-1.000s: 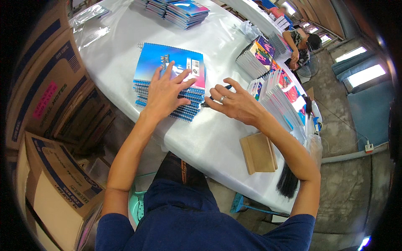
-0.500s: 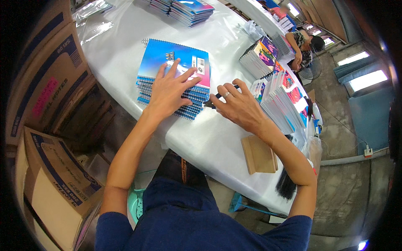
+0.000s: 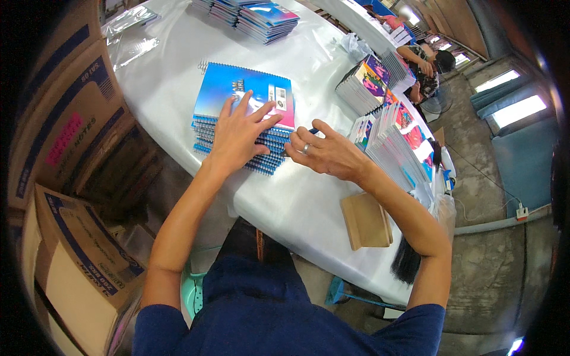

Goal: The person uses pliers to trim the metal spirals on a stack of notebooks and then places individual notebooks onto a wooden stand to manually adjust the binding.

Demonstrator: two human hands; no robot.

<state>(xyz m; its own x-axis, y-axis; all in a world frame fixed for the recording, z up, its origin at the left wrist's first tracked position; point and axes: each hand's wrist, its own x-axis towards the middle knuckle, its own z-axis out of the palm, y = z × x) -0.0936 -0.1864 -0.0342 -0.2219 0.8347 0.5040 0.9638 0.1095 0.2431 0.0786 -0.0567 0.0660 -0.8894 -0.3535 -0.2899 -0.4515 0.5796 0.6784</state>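
Note:
A stack of spiral-bound notebooks [image 3: 217, 86] with blue and pink covers lies near the table's front edge, their coils showing along the near side. Spread flat over the top cover, my left hand [image 3: 236, 133] steadies the stack with its fingers apart. My right hand [image 3: 330, 155], with a ring on one finger, is closed around a slim dark hand tool [image 3: 313, 130]. Most of the tool is hidden by the fingers, its tip included. That hand is at the right end of the coils, close against the stack's near right corner.
More notebooks [image 3: 267, 22] are piled at the far edge of the white-covered table [image 3: 285, 204]. Rows of notebooks [image 3: 395, 151] stand on the right, beside a brown board block [image 3: 366, 221] and black coils [image 3: 407, 261]. Cardboard boxes [image 3: 83, 237] crowd the left. Another person [image 3: 424, 68] sits beyond.
My right hand has moved left with the dark tool, right up to the coils, and the tool's tip is now out of sight. My left hand stays on the stack.

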